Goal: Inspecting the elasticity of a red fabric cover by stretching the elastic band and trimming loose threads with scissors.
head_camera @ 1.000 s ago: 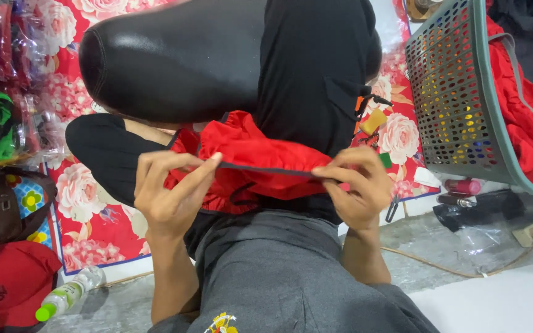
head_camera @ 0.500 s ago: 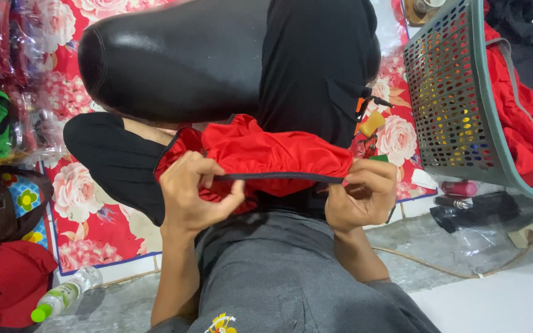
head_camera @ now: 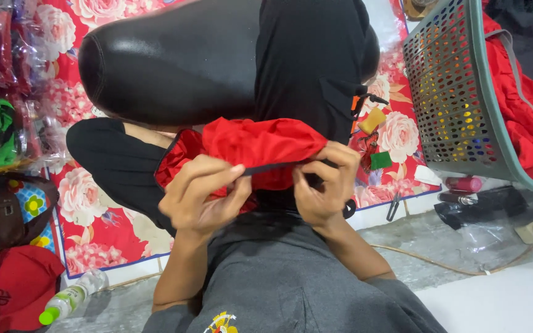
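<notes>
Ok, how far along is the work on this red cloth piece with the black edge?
Done: nothing shows a finished piece. In hand: both hands, left hand and right hand, pinch the black edge of the red cloth over the lap, stretched between them. Left, it seems: more red fabric lies in the grey plastic basket to the right.

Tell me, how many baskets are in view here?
1. The grey perforated basket stands at the upper right, holding red cloth. Both hands, left hand and right hand, grip a red garment. Others may lie out of frame.
</notes>
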